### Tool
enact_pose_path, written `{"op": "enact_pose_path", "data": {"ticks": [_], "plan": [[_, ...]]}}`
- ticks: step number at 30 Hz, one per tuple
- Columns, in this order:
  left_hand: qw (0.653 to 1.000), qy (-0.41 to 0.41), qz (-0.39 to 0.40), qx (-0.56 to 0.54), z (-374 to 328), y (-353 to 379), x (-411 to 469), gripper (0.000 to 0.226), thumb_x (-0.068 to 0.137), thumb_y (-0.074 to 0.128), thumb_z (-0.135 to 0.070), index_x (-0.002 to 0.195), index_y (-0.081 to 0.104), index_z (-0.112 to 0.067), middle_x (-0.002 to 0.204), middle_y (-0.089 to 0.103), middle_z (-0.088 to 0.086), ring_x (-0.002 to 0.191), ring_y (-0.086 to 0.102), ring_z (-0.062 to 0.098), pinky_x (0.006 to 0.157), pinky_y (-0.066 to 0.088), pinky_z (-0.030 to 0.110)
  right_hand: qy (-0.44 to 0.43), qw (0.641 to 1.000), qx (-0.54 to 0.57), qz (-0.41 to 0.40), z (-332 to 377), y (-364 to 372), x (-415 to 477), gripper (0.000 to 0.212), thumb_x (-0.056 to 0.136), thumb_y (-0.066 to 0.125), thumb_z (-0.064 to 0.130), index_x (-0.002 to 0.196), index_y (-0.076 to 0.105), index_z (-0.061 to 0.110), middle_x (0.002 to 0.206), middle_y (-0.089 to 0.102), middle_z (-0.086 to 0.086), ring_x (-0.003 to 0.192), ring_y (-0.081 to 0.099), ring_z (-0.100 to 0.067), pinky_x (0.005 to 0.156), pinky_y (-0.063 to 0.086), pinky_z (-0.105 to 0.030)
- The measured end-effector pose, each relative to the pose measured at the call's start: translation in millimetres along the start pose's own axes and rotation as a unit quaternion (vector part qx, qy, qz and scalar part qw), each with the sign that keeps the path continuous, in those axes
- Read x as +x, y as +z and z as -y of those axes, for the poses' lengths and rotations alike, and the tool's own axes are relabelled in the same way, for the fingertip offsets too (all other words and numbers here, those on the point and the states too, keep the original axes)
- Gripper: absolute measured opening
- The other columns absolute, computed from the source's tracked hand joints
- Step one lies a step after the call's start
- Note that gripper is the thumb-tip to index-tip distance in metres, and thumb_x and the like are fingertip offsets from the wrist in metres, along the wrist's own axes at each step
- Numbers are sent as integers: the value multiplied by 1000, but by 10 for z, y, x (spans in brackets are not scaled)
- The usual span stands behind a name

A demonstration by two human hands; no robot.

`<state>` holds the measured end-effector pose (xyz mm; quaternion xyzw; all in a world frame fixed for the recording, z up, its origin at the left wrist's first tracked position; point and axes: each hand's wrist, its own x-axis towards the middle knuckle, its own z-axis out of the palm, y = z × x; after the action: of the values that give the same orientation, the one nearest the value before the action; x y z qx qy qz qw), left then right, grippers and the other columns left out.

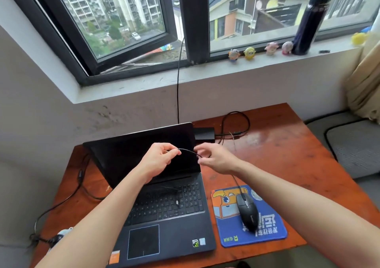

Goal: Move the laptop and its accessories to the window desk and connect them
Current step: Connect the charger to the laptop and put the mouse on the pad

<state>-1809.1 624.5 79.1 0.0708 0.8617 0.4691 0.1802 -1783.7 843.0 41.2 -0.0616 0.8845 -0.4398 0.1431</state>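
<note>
An open black laptop (164, 210) stands on the wooden desk (287, 160) under the window, its screen dark. A black wired mouse (247, 211) lies on a blue cartoon mouse pad (265, 228) to the laptop's right. Its thin black cable (188, 150) runs up to my hands, stretched between them in front of the screen. My left hand (159, 158) pinches one part of the cable and my right hand (216, 157) pinches another. The cable's plug end (177, 202) hangs down over the keyboard. A black power adapter (204, 134) sits behind the screen's right edge.
Black power leads loop on the desk behind the adapter (236, 123) and trail off the left side (80, 185). The windowsill holds several small toy figures (249, 53) and a dark bottle (308, 22). A grey cushion (353, 144) lies to the right.
</note>
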Motion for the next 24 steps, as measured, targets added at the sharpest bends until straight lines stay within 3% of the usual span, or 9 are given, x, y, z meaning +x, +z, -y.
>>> {"op": "enact_pose_path", "data": {"ticks": [2, 4, 8, 11, 14, 18, 21, 24], "plan": [[1000, 5, -3, -11, -40, -48, 5, 19, 92, 59, -29, 81, 73, -21, 47, 42, -12, 40, 31, 2, 40, 27, 14, 9, 994, 105, -2, -10, 28, 15, 15, 90, 62, 20, 90, 74, 12, 71, 71, 2, 67, 62, -6, 71, 49, -28], [1000, -4, -5, -27, -28, -140, -11, 22, 90, 62, -32, 76, 72, -19, 44, 42, -13, 39, 32, 2, 40, 29, 13, 27, 986, 133, -95, -90, -94, 46, 20, 92, 61, 22, 78, 75, 15, 59, 63, 8, 58, 56, -7, 62, 45, -28], [998, -25, -23, -57, 182, -345, -84, 27, 92, 59, -31, 74, 71, -15, 46, 38, -6, 44, 34, 9, 49, 37, 23, 125, 945, -45, -298, -335, -627, 137, 28, 91, 60, 34, 82, 74, 11, 83, 72, -9, 82, 64, -27, 69, 46, -32], [997, -43, -30, -64, 340, -430, -135, 26, 94, 57, -27, 76, 71, -14, 46, 37, -8, 44, 32, 8, 49, 35, 24, 197, 905, -98, -363, -482, -955, 149, 28, 92, 56, 40, 90, 74, 19, 105, 67, -15, 97, 62, -36, 76, 47, -33], [998, -47, -14, -41, 329, -421, -140, 25, 95, 57, -28, 79, 73, -16, 46, 35, -11, 42, 28, 7, 43, 27, 17, 225, 906, -139, -331, -487, -982, 164, 24, 91, 54, 32, 108, 71, 31, 121, 56, -9, 105, 60, -34, 85, 44, -34], [1000, -3, 15, -7, 92, -291, -94, 22, 94, 57, -28, 81, 73, -18, 43, 36, -11, 40, 29, 3, 42, 28, 12, 117, 925, -246, -265, -234, -657, 159, 59, 81, 60, 22, 137, 47, 34, 134, 45, -2, 116, 49, -25, 88, 46, -35], [998, 29, 46, -7, -97, -253, -48, 21, 92, 59, -27, 81, 74, -18, 45, 35, -12, 41, 27, 3, 42, 27, 12, 6, 957, -237, -164, 42, -349, 161, 73, 78, 64, 27, 143, 32, 41, 133, 44, 4, 99, 60, -22, 80, 52, -36], [996, 58, 67, -32, -270, -268, 28, 21, 93, 59, -28, 82, 73, -17, 45, 34, -12, 41, 25, 5, 40, 25, 13, 1, 991, -127, -50, 150, -109, 178, 48, 83, 64, 31, 129, 52, 39, 103, 63, 9, 76, 60, -9, 72, 51, -31]]}}
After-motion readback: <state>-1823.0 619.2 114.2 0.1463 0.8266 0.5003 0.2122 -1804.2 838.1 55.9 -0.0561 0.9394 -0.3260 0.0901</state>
